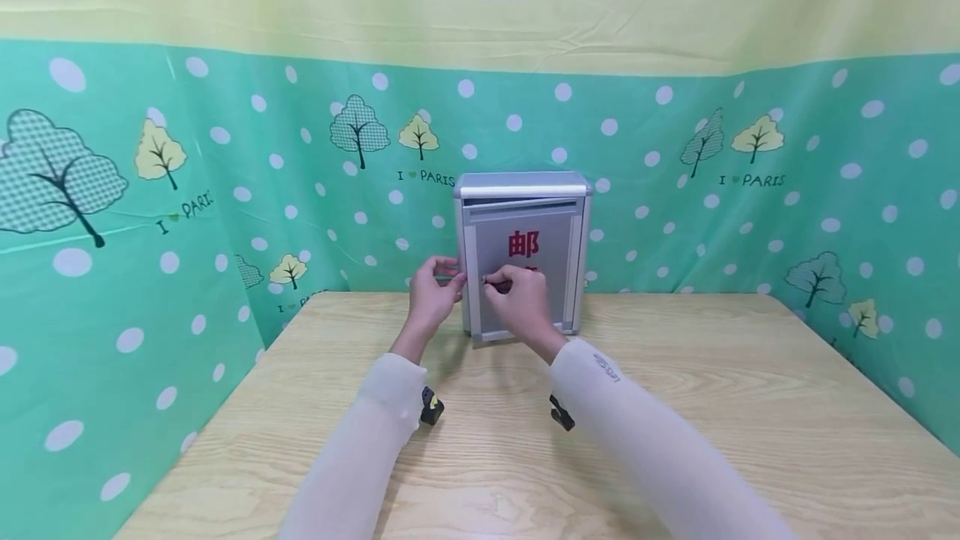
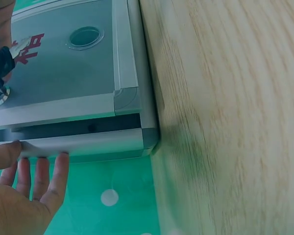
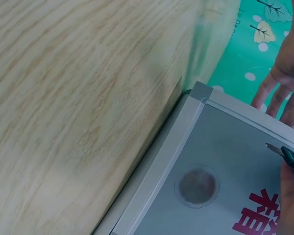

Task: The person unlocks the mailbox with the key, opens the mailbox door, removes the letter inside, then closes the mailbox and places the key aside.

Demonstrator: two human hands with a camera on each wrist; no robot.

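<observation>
A grey metal mailbox (image 1: 558, 290) with red characters stands upright on the table, its front door (image 2: 63, 68) ajar along the left side and top. My right hand (image 1: 525, 302) pinches a black-headed key (image 2: 4, 61) at the small silver lock (image 2: 1, 96) on the door's left edge. A bare silver key blade (image 3: 273, 148) sticks out beside the fingers. At the box's left side, my left hand (image 1: 432, 294) touches the frame (image 2: 103, 142) with thumb and fingertips, its fingers fairly straight. The right fingertips are partly cut off in both wrist views.
The wood-grain table (image 1: 480, 473) extends around the box. Close behind it hangs a green and yellow curtain (image 1: 637, 132) with dots and trees. Black wrist devices (image 1: 431, 405) show beside both sleeves. A round window (image 3: 197, 186) sits low on the door.
</observation>
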